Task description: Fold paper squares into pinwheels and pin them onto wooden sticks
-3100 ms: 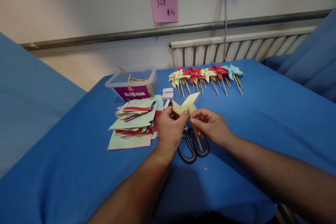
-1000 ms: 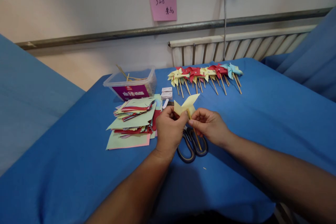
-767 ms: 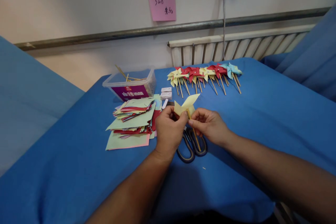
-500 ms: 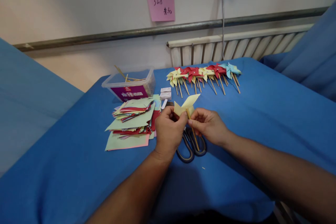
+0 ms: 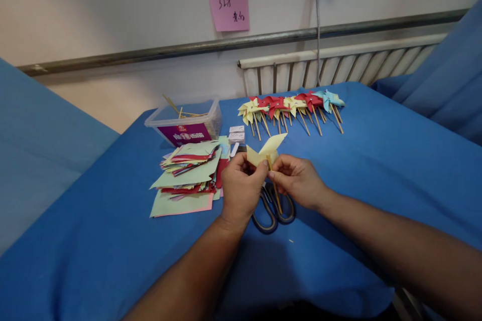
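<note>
A pale yellow paper pinwheel (image 5: 271,146) is held above the table between my two hands, a thin wooden stick (image 5: 276,193) against its back. My left hand (image 5: 241,185) is closed on the paper, its thumb pressed near the top of the stick. My right hand (image 5: 297,179) pinches the stick and the paper's lower right side. Beneath them lie scissors (image 5: 266,220) with dark handles; their blades are mostly hidden by my hands. How the stick is joined to the paper cannot be made out.
Left of my hands lies a stack of coloured paper (image 5: 188,175). Behind it stands a clear plastic tub (image 5: 207,123) with wooden sticks. Two small white boxes (image 5: 237,135) sit beside it. Several finished pinwheels (image 5: 277,104) lie in a row at the back, before a radiator (image 5: 346,60).
The stick's lower end has swung slightly to the left and up. Both hands keep their grip in nearly the same place, and the view has shifted a little.
</note>
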{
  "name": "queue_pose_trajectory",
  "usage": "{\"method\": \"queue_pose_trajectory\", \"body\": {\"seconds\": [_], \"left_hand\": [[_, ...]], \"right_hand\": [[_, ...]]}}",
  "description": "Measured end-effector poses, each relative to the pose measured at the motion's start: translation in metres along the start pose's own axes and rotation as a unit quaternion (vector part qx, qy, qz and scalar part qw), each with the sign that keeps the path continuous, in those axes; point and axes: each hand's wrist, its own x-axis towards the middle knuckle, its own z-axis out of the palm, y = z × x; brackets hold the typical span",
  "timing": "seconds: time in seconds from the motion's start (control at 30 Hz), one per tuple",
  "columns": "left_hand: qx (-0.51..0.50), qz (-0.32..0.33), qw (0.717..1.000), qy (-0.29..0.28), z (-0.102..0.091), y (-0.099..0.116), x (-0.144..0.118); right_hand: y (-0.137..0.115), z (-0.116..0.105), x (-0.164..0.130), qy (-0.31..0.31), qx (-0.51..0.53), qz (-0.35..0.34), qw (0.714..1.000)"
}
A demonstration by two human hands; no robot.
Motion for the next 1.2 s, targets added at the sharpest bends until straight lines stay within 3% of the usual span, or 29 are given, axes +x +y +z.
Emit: {"method": "queue_pose_trajectory", "body": {"seconds": [0.5,1.2], "left_hand": [[-0.021,-0.028,0.999,-0.010,0.003,0.011,-0.003],[-0.071,-0.035,0.996,0.037,0.001,0.010,0.001]], "right_hand": [[0.007,-0.001,0.000,0.013,-0.023,-0.030,0.999],[0.017,0.004,0.001,0.035,-0.098,-0.051,0.993]]}}
